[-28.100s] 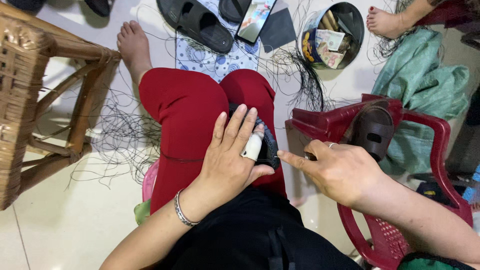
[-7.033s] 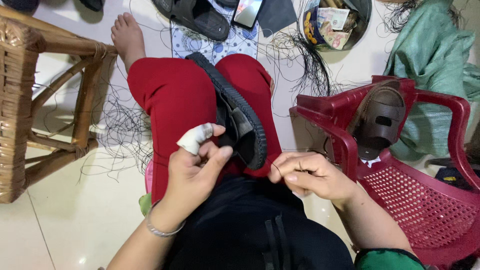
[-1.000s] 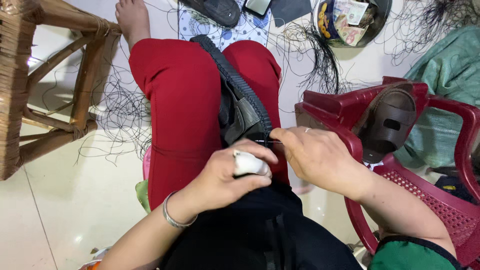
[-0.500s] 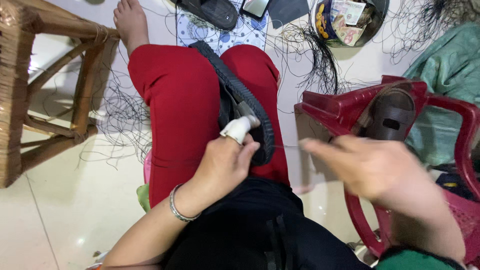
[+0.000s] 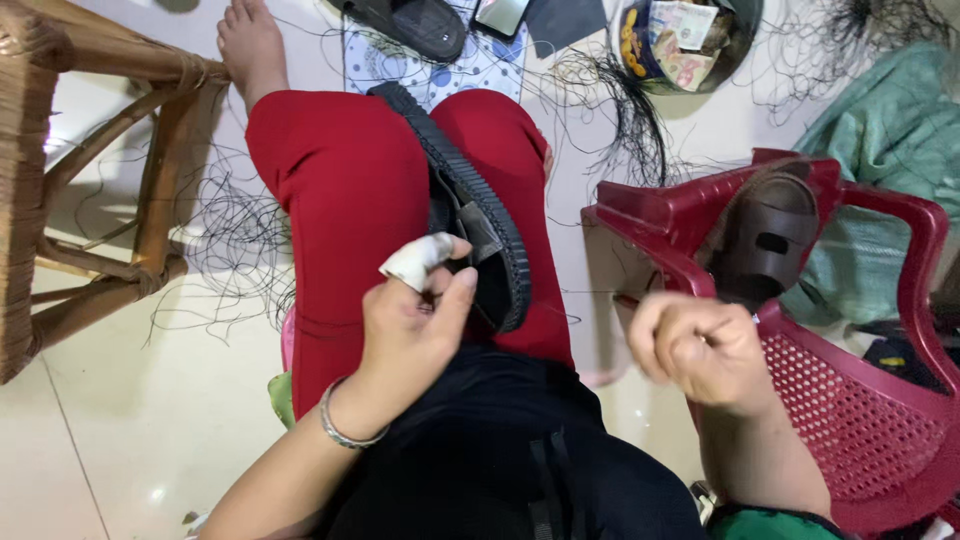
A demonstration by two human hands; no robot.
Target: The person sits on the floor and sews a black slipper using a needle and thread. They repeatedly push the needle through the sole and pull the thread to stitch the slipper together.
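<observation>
We're pinning the black ridged-rubber sandal [image 5: 470, 225] between our red-trousered knees [image 5: 330, 200] so it's staying put, left hand [image 5: 415, 325] curling its bandaged forefinger onto the strap, right hand [image 5: 695, 345] fisted, apparently tensioning dark thread.

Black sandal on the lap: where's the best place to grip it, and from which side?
Grip the black sandal by its ridged sole edge near the far end, coming from the right. It stands on edge between the red-trousered thighs, and the left hand already covers the near end.
</observation>
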